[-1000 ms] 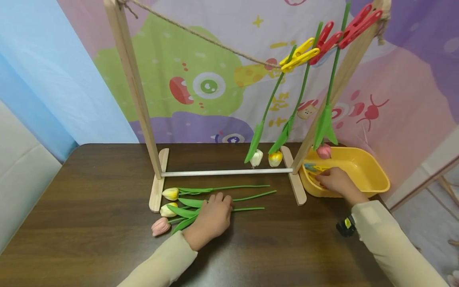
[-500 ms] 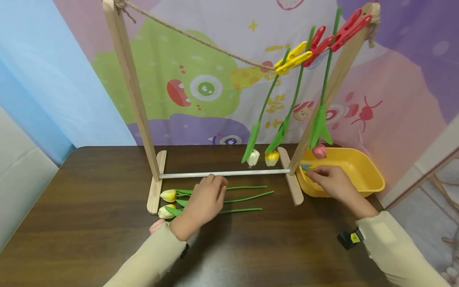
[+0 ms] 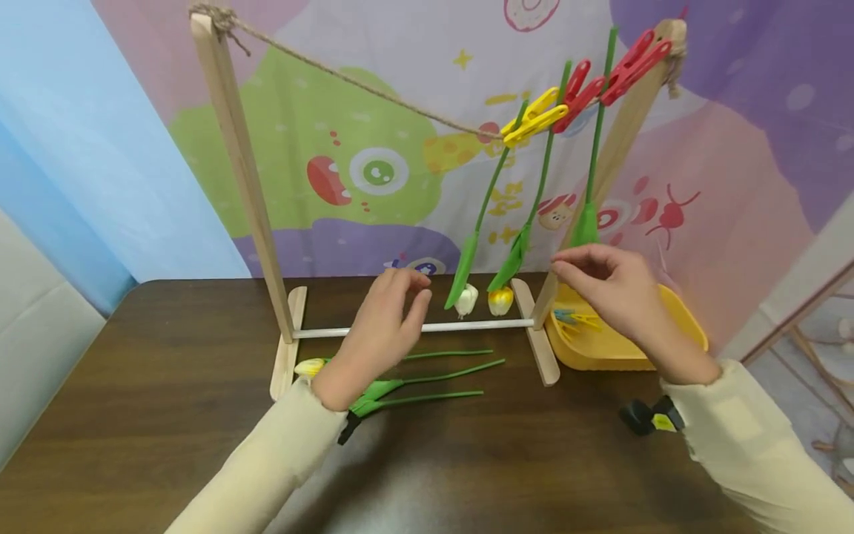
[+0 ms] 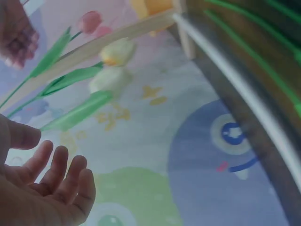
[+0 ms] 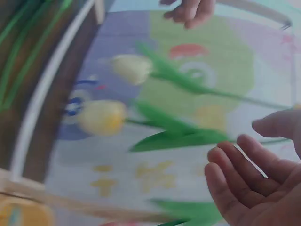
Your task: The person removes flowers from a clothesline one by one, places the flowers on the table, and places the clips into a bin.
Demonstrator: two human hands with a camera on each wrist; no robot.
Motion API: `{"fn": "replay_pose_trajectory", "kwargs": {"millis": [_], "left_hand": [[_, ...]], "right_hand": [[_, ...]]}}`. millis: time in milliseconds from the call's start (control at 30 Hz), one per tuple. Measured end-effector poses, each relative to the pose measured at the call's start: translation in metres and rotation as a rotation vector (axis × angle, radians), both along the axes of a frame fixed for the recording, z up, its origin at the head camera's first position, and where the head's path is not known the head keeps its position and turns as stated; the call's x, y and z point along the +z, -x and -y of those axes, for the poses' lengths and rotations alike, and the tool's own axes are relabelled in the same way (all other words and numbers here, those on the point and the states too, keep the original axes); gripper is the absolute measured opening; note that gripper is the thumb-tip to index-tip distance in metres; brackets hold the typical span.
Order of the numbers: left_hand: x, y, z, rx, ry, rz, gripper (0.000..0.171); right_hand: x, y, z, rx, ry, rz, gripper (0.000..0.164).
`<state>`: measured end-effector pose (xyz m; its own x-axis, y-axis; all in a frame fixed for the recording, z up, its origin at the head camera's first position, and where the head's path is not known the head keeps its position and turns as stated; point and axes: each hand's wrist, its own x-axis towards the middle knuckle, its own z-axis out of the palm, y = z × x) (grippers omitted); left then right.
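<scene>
My left hand [image 3: 383, 319] is raised near the frame's lower bar, its loosely bent fingers holding nothing. Higher on the right, my right hand [image 3: 623, 293] hovers before the yellow basin [image 3: 617, 363]; the right wrist view has its thumb and fingers apart, with nothing between them. Between the hands a white tulip [image 3: 466, 300] and a yellow-white tulip [image 3: 500, 301] hang head down. A pink tulip [image 4: 89, 21] hangs farther right, its bloom hidden in the head view. A yellow clothespin [image 3: 536, 119] and red clothespins [image 3: 634, 68] clip the stems to a rope [image 3: 373, 87].
Several tulips [image 3: 434, 399] lie on the brown table [image 3: 507, 467], partly covered by my left arm. Wooden posts [image 3: 242, 178] stand at both ends of the rope, joined low down by a white bar [image 3: 467, 325]. Blue and yellow clothespins [image 3: 579, 319] lie in the basin.
My left hand has lifted off the lying tulips toward the bar. The right hand has risen out of the basin. Both have come up with no clothespin or flower visible in them.
</scene>
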<state>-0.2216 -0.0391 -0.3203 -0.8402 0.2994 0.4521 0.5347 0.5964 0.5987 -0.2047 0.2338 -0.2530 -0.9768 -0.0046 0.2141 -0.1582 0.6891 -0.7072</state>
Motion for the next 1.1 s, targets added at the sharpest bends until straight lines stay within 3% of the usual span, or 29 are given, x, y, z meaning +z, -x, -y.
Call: {"fn": "replay_pose_trajectory", "kwargs": {"millis": [133,267,433,833,1100], "left_hand": [[0.021,0.007,-0.007,-0.017,-0.063,-0.013,0.019],[0.041,0.014,-0.016,-0.029,-0.105,0.019,0.021],[0.06,0.024,-0.029,-0.037,-0.144,0.064,0.023],[0.088,0.048,-0.057,-0.112,-0.24,0.088,0.033],[0.096,0.058,-0.07,-0.159,-0.266,0.068,0.037]], "right_hand": [[0.034,0.0,0.016,0.006,0.136,-0.127,0.031],[0.06,0.004,0.031,0.018,0.237,-0.297,0.026],[0.081,0.008,0.041,0.035,0.301,-0.363,0.031],[0.101,0.017,0.048,0.02,0.205,-0.401,0.036],[0.112,0.021,0.051,-0.014,0.093,-0.445,0.034]]}}
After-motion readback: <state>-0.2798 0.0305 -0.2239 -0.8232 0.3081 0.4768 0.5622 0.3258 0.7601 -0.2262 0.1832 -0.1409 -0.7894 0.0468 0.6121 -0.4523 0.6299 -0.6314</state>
